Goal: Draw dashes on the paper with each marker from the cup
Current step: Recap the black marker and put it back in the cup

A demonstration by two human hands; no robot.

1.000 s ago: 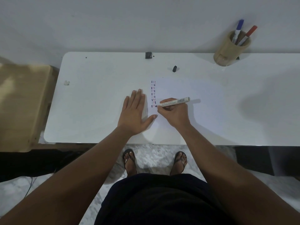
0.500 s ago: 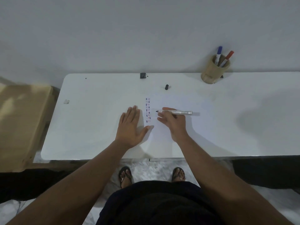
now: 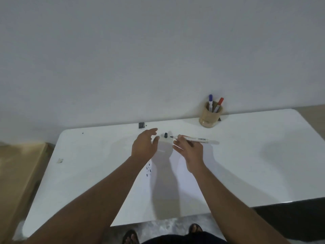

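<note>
right hand: wrapped around a white-barrelled uncapped marker. Barrel lies roughly parallel to the desk's far edge, dark tip pointing left, tail end sticking out to the right.

left hand: empty, fingers loosely spread, hovering above the white desk and reaching toward the far edge.

small black marker cap: standing on the desk near the far edge, right in the gap between the two hands. It's just left of the marker tip and just right of the left hand's fingertips, so both are about equally close. Looks to me like the left hand is the one going for it.

what the next move hangs on: cap sits pretty much in line with the tip, so once it's picked up it only needs to meet the tip along that left-right line.

white paper sheet: flat mid-desk toward the near edge, with a short column of dark dashes along its left side, partly hidden by the left forearm.

tan wooden cup: far edge, well right of the hands, holding a blue-capped marker and a red-capped marker.

my guess: dashes for this marker are done, capping is next.
</note>
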